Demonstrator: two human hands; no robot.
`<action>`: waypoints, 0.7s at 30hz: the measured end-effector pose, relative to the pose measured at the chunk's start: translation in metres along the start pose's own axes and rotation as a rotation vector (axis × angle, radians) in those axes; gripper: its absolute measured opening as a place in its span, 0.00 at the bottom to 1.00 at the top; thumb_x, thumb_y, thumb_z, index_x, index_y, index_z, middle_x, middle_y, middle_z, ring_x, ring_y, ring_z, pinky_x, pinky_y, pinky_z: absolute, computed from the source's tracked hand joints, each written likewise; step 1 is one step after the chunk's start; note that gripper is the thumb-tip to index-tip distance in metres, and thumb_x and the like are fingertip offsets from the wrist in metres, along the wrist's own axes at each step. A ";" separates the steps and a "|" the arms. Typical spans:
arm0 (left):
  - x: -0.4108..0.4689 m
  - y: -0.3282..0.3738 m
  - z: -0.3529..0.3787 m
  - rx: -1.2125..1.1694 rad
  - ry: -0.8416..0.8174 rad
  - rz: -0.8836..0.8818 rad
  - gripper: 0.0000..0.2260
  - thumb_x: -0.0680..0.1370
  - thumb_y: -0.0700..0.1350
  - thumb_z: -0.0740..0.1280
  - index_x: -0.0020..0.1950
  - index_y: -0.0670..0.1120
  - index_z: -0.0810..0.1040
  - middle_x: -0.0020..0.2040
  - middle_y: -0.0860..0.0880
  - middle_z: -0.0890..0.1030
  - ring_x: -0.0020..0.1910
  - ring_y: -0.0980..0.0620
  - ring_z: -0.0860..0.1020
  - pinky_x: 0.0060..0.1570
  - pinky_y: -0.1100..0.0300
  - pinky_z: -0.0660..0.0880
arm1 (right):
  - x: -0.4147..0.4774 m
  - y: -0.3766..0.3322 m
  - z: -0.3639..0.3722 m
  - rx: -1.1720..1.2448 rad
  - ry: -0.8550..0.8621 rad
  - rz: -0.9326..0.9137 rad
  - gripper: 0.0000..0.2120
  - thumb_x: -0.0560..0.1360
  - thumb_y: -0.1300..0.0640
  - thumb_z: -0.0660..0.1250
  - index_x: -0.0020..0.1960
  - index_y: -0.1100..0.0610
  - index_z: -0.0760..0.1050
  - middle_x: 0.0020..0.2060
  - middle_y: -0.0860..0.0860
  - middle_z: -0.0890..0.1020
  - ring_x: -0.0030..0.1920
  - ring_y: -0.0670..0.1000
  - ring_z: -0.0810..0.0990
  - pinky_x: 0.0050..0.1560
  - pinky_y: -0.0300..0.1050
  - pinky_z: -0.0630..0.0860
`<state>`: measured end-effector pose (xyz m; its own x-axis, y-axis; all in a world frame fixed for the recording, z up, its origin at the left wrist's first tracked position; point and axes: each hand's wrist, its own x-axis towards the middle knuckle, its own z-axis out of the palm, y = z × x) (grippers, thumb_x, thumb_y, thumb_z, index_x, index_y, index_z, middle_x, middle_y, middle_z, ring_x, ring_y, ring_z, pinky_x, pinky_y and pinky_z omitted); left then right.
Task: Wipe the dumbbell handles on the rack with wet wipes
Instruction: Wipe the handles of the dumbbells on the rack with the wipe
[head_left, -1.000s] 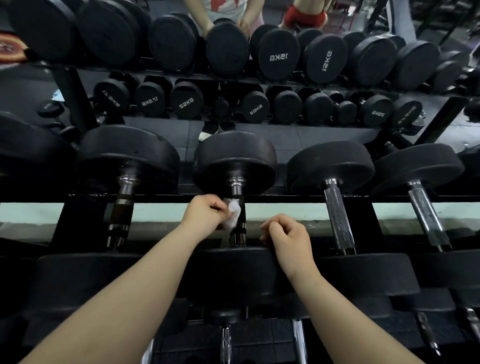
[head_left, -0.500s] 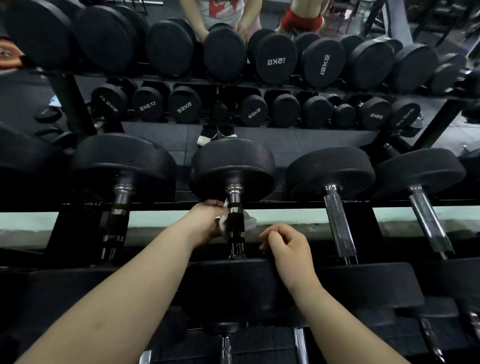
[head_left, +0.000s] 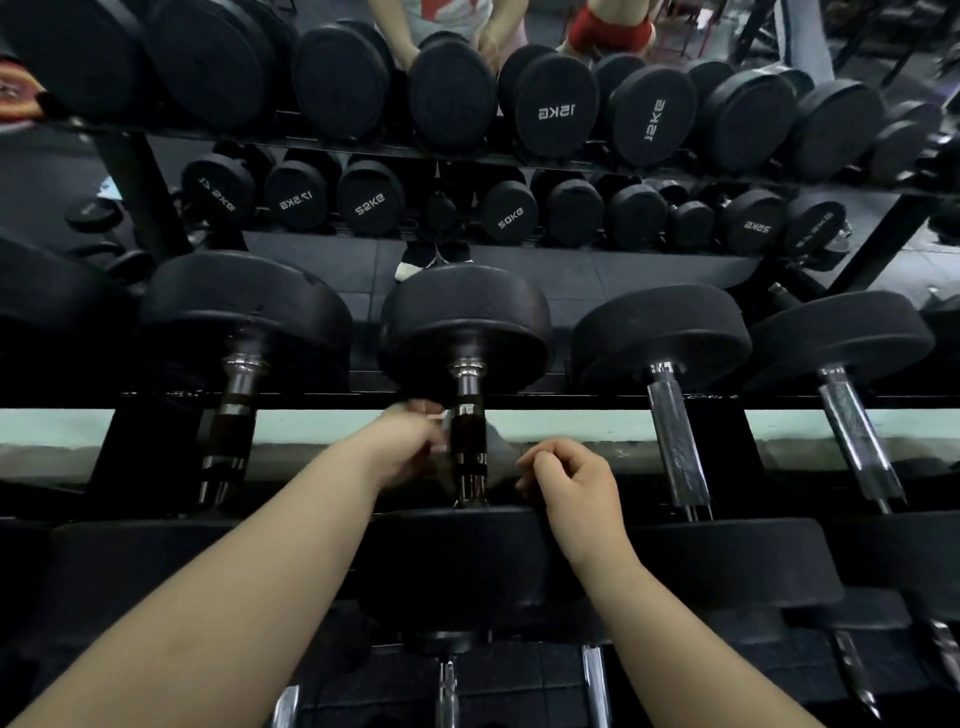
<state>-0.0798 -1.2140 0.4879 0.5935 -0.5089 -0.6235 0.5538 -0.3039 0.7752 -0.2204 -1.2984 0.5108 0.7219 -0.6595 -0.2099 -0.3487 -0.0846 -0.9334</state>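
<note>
**Q:** Where is the handle being wiped?

**A:** It belongs to the centre dumbbell (head_left: 465, 322) on the rack's upper tier. This handle (head_left: 467, 421) bridges the gap between the rack's far rail (head_left: 597, 400) and its near edge. Its long axis runs straight away from you, from the near head (head_left: 457, 551) under your wrists to the far head.

**Q:** Which hand is nearer to it?

**A:** Your left hand (head_left: 410, 447). It touches the handle's left side, about midway along. The hand is motion-blurred, but its fingers look curled inward, pinching the wet wipe (head_left: 438, 415) against the metal. Only a pale sliver of the wipe shows clearly.

**Q:** And the right hand?

**A:** Your right hand (head_left: 576, 483) sits just to the right of the handle, resting on the near head's far edge. Its fingers are curled into a loose fist, and nothing shows inside it.

**Q:** Which way should the wipe travel?

**A:** Probably along that near-to-far axis, sliding between the two heads. The bare chrome near the far head lies ahead of your left fingers. The next handle (head_left: 675, 441) lies to the right, nearer your right hand.
</note>
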 end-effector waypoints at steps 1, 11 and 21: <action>-0.006 -0.004 -0.001 0.108 -0.042 -0.025 0.14 0.73 0.26 0.54 0.39 0.44 0.70 0.34 0.45 0.72 0.30 0.51 0.72 0.24 0.66 0.72 | 0.000 0.000 -0.001 -0.007 -0.006 -0.005 0.14 0.73 0.65 0.58 0.31 0.54 0.73 0.26 0.48 0.75 0.32 0.49 0.72 0.30 0.35 0.68; 0.002 0.000 0.005 -0.146 -0.047 0.055 0.22 0.71 0.22 0.50 0.53 0.43 0.71 0.34 0.44 0.72 0.22 0.54 0.72 0.20 0.69 0.66 | 0.001 0.002 0.000 -0.011 0.012 -0.034 0.14 0.72 0.65 0.57 0.31 0.55 0.72 0.26 0.49 0.74 0.32 0.48 0.71 0.30 0.35 0.68; -0.028 -0.008 -0.004 0.369 0.197 0.226 0.17 0.76 0.35 0.61 0.63 0.47 0.64 0.36 0.48 0.73 0.33 0.52 0.71 0.30 0.68 0.67 | -0.002 0.000 0.001 -0.010 0.037 -0.063 0.12 0.73 0.64 0.59 0.35 0.51 0.72 0.32 0.48 0.76 0.37 0.49 0.74 0.40 0.37 0.71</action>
<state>-0.0988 -1.1940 0.4984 0.7941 -0.4439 -0.4153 0.1751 -0.4872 0.8556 -0.2210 -1.2959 0.5113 0.7203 -0.6794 -0.1398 -0.3095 -0.1345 -0.9414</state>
